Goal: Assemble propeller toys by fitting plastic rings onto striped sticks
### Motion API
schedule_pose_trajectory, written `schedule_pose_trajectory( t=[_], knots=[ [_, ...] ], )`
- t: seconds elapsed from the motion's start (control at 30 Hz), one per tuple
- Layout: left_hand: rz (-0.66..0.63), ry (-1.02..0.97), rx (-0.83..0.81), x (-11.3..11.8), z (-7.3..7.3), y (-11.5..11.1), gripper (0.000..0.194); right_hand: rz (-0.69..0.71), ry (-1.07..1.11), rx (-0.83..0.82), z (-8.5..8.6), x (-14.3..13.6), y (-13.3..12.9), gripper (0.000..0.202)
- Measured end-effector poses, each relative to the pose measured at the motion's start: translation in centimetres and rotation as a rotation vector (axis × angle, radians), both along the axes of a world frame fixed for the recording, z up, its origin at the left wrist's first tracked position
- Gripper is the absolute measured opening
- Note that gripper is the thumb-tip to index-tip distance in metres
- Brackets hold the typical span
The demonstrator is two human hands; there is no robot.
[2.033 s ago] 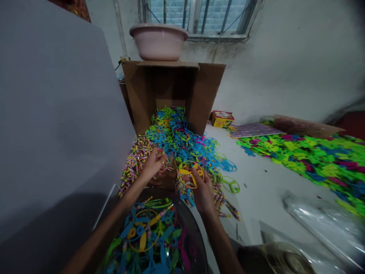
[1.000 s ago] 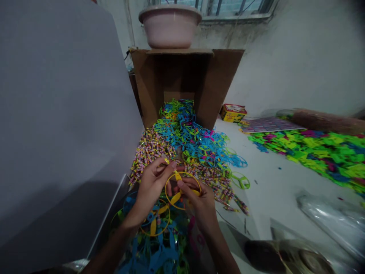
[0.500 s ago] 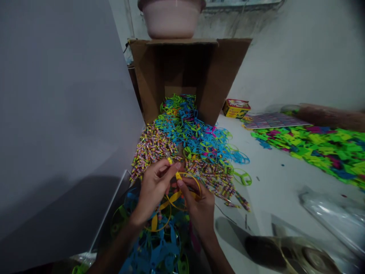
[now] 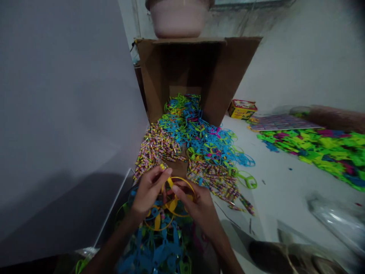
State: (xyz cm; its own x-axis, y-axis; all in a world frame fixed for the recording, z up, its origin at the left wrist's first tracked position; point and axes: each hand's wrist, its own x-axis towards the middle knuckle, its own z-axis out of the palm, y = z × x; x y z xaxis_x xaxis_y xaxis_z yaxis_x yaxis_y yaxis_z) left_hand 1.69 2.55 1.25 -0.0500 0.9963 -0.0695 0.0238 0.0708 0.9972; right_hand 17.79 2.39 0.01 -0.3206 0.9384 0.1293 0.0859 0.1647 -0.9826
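Note:
My left hand (image 4: 148, 188) pinches a small striped stick (image 4: 163, 166) with a yellow end between thumb and fingertips; most of it is hidden by the fingers. My right hand (image 4: 199, 203) grips a yellow ringed propeller (image 4: 186, 179), thumb pressed on its blade side. The propeller's near edge lies close against my left fingers; whether stick and propeller touch, I cannot tell. Just below hangs another yellow ringed propeller (image 4: 157, 220). Under both hands is a heap of mostly blue propellers (image 4: 162, 251) with some green ones.
Ahead, a cardboard box (image 4: 239, 68) on its side spills blue and green propellers (image 4: 196, 133). Piles of striped sticks (image 4: 156, 144) flank them. A pink basin (image 4: 179, 19) sits on the box. Rightward are a yellow tub (image 4: 242, 110), flat green pieces (image 4: 313, 148) and clear plastic (image 4: 336, 217).
The yellow propeller has come nearer my left fingers, its ring turned more upright. Less of the striped stick shows above the left fingertips. The whole view has shifted slightly.

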Motion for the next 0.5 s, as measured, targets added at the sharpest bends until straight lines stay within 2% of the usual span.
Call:
schedule_pose_trajectory(
  t=[0.07, 0.1, 0.13, 0.17, 0.2, 0.27, 0.33, 0.37, 0.4, 0.5],
  knots=[
    [-0.102, 0.096, -0.065, -2.2, 0.4, -0.8, 0.046, 0.273, -0.123, -0.012, 0.5, 2.0, 1.7, 0.027],
    [-0.153, 0.21, -0.063, -3.3, 0.6, -1.2, 0.048, 0.347, -0.176, -0.018, 0.3, 3.1, 3.0, 0.029],
    [-0.187, 0.359, -0.033, -4.2, 0.8, -1.6, 0.05, 0.333, -0.213, -0.007, -0.4, 4.0, 4.5, 0.031],
    [-0.181, 0.518, 0.021, -5.0, 1.0, -1.8, 0.051, 0.261, -0.238, 0.023, -1.4, 4.9, 6.2, 0.032],
    [-0.139, 0.671, 0.087, -5.5, 1.1, -1.8, 0.051, 0.121, -0.266, 0.063, -2.8, 5.5, 8.1, 0.032],
    [0.013, 0.906, 0.203, -5.6, 1.0, -0.9, 0.046, -0.255, -0.438, 0.146, -6.2, 6.1, 11.9, 0.021],
    [0.059, 1.064, 0.219, -5.0, 0.6, 1.5, 0.036, -0.391, -0.485, 0.139, -9.5, 6.1, 15.0, 0.018],
    [0.006, 1.132, 0.193, -4.5, 0.2, 3.2, 0.032, -0.433, -0.496, 0.136, -10.9, 6.0, 16.0, 0.018],
    [-0.125, 1.204, 0.132, -4.0, -0.4, 5.0, 0.03, -0.463, -0.496, 0.134, -12.0, 5.8, 16.8, 0.018],
    [-0.325, 1.23, 0.039, -2.7, -2.4, 10.7, 0.014, -0.506, -0.458, 0.147, -13.6, 5.7, 17.5, 0.011]
  ],
)
